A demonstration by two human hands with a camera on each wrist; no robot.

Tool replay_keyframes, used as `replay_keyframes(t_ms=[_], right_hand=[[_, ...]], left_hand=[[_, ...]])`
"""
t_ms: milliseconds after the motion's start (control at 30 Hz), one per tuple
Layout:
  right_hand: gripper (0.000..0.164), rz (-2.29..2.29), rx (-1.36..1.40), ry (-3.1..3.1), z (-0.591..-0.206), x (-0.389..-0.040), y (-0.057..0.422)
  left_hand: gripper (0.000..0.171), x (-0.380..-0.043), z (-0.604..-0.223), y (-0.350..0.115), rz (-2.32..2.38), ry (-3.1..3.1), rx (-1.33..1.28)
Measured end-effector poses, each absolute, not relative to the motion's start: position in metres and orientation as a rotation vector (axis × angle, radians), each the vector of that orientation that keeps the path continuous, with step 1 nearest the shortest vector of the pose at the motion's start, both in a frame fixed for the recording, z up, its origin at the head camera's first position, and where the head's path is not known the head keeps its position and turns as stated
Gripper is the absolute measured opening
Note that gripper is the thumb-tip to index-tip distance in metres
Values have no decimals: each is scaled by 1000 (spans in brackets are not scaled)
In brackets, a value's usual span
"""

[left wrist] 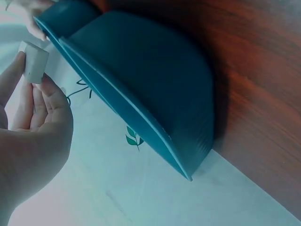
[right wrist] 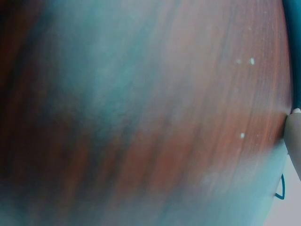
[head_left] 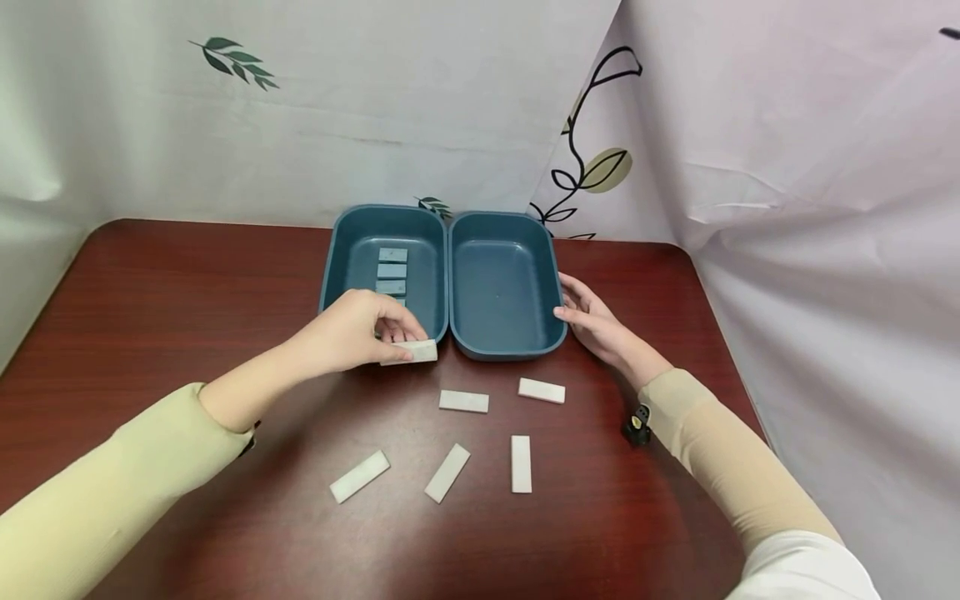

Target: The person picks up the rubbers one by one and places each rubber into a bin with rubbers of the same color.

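My left hand [head_left: 358,329] pinches a white rectangular block [head_left: 422,351] between thumb and fingers, over the front rim of the left blue bin [head_left: 327,275]. In the left wrist view the same block [left wrist: 35,62] shows end-on, held above the rim level. Several flat blocks [head_left: 392,271] lie in a column inside that bin; my hand partly covers the nearest. My right hand [head_left: 596,325] rests against the outer right side of the right blue bin [head_left: 498,287], its thumb at the rim. A fingertip [right wrist: 294,134] touches the bin wall in the right wrist view.
Several loose white blocks lie on the dark red-brown table [head_left: 285,533] in front of the bins, among them one upright-lying block [head_left: 521,464] and a slanted one [head_left: 360,477]. A small black object [head_left: 637,426] is by the right sleeve. White curtains [head_left: 420,100] stand behind.
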State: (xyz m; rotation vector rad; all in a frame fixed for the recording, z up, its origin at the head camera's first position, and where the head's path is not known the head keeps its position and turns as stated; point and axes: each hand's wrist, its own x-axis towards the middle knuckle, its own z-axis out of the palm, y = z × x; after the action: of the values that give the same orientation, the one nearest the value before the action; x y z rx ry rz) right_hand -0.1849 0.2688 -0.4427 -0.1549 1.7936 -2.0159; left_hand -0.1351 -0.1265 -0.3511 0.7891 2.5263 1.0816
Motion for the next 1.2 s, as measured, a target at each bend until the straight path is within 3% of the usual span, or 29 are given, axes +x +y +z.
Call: replay_keyframes(t_ms=[1200], right_hand=[[74,-1988,-150,1814,-443,-184,270]], left_hand=[[18,-244,-329,-66,960,2595,813]])
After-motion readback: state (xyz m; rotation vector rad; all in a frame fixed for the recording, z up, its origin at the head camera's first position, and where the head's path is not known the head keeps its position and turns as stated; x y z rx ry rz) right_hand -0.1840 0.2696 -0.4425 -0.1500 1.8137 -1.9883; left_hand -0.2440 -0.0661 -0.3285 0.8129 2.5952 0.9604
